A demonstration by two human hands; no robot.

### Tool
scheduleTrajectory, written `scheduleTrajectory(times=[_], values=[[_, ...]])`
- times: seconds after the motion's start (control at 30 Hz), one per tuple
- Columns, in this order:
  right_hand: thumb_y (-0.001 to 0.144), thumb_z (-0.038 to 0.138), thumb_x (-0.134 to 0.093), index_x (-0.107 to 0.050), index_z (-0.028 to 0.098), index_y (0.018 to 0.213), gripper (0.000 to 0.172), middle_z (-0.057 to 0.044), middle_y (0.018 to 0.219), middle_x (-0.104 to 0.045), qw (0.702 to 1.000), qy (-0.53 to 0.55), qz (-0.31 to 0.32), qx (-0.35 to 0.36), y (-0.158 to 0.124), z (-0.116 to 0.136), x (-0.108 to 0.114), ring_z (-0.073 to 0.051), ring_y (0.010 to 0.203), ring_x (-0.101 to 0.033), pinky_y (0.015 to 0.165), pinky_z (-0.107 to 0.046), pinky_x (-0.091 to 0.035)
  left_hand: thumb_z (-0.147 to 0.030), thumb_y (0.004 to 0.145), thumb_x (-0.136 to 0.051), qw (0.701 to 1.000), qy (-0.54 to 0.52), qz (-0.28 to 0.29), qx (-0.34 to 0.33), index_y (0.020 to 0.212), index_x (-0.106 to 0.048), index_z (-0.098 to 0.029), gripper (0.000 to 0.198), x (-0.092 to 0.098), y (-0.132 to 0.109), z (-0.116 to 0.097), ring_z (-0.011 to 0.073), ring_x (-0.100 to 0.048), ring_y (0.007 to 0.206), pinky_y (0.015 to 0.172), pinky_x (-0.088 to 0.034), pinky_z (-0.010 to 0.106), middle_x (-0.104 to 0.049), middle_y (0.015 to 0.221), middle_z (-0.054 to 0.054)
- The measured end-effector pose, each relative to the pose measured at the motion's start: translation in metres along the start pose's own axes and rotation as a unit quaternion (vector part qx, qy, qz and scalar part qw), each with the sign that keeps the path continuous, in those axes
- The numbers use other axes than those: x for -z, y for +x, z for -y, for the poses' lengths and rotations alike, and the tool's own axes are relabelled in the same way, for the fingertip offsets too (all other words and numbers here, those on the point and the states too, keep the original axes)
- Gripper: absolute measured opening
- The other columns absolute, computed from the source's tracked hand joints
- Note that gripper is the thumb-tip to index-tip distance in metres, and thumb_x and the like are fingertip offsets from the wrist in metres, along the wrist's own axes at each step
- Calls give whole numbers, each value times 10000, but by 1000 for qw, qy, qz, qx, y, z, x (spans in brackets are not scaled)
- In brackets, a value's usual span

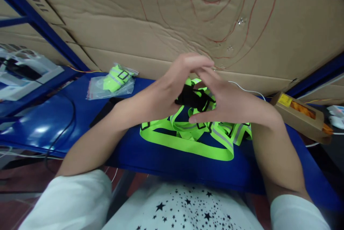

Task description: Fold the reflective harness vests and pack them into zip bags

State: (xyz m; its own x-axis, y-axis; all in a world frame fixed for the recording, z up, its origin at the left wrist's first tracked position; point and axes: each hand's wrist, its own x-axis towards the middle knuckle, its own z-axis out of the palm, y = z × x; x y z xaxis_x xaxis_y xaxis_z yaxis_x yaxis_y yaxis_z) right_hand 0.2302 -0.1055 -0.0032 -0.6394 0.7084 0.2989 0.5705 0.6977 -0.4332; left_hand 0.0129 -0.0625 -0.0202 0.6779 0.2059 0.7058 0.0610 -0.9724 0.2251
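A neon yellow-green reflective strap vest point(185, 145), with grey stripes and black sliders, lies in loose loops on the blue table. Just above it, my two hands come together around a bunched black part point(191, 98) of these straps. My left hand point(176, 79) curls over its left side, the thumb close against the black piece. On the other side, my right hand point(221, 95) bends around the straps, its thumb apart below and its fingertips meeting the left fingers on top. The exact contact of the fingers with the straps is partly hidden.
A clear plastic bag point(118, 79) with another folded neon strap lies at the back left, near a dark flat object point(106, 111). To the right stands a brown carton point(299, 117) with orange contents. A cardboard wall point(166, 36) rises behind the blue table point(172, 172).
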Motion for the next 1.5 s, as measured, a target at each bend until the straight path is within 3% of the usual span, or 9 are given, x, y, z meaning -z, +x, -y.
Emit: scheduleTrajectory(times=[0.1,0.2,0.3,0.47,0.73,1.0,1.2,1.33,1.5], values=[[757,507,-836,-228,287,1614,1074,-76,1621,-376,998,57,-5,-4,-3,-13,6,-303,1516,-355,1264,-482,-311,-180,808,-714,998,-13,-45,50,1431,-388,-298,713,3,-1,8,314,-503,1359,893,-555,345,-429,1448,86],[749,451,-852,-332,330,1574,982,-54,1478,-554,991,130,-9,-18,-1,-29,6,-291,1413,-501,1227,-517,-366,-179,751,-788,988,-45,-117,85,1326,-474,-308,667,2,-3,16,293,-541,1290,743,-522,285,-479,1358,77],[732,445,-865,-544,314,1416,767,-39,1449,-585,977,204,-59,-28,6,-38,3,-299,1341,-565,1154,-510,-463,-176,689,-863,974,-177,-90,107,1336,-461,-316,775,0,-5,25,295,-541,1282,826,-554,337,-523,1342,84],[692,495,-879,-585,326,1336,728,-16,1294,-680,920,339,-184,-67,12,-38,1,-271,1164,-678,956,-438,-603,-397,693,-908,865,-441,-59,235,1484,-387,-355,948,-3,-8,34,300,-651,1207,1022,-527,464,-635,1295,51],[646,402,-917,-583,320,1347,781,60,828,-706,876,455,-143,-70,13,-33,-1,-101,565,-605,511,-213,-520,-431,675,-912,832,-479,-22,280,962,-743,-198,406,-17,-4,26,232,-731,792,758,-632,380,-721,878,24],[568,420,-895,-409,362,1531,1081,-6,1302,-694,894,439,-83,-34,11,-34,0,-223,936,-751,836,-380,-632,-514,672,-897,842,-430,-42,322,1157,-724,-215,595,-8,-7,17,309,-752,731,646,-632,438,-713,734,35],[719,387,-801,-571,277,1413,738,13,1321,-688,907,401,-127,-25,14,-16,9,-238,1088,-722,959,-381,-597,-336,795,-859,862,-432,-67,257,991,-767,-178,268,8,7,0,212,-727,751,652,-632,352,-750,878,37],[859,442,-676,-518,314,1416,592,31,1467,-591,922,328,-206,-29,17,-5,10,-259,1303,-615,994,-393,-594,-264,843,-823,900,-368,-124,197,1037,-758,-184,220,6,16,4,229,-711,971,907,-610,410,-770,1010,33],[944,614,-518,-387,363,1497,620,53,1615,-427,941,231,-244,-27,17,-19,-8,-230,1470,-452,1101,-389,-529,-274,811,-838,887,-402,-88,211,1040,-745,-189,262,-14,14,17,279,-685,1135,1044,-535,479,-750,1082,18]])
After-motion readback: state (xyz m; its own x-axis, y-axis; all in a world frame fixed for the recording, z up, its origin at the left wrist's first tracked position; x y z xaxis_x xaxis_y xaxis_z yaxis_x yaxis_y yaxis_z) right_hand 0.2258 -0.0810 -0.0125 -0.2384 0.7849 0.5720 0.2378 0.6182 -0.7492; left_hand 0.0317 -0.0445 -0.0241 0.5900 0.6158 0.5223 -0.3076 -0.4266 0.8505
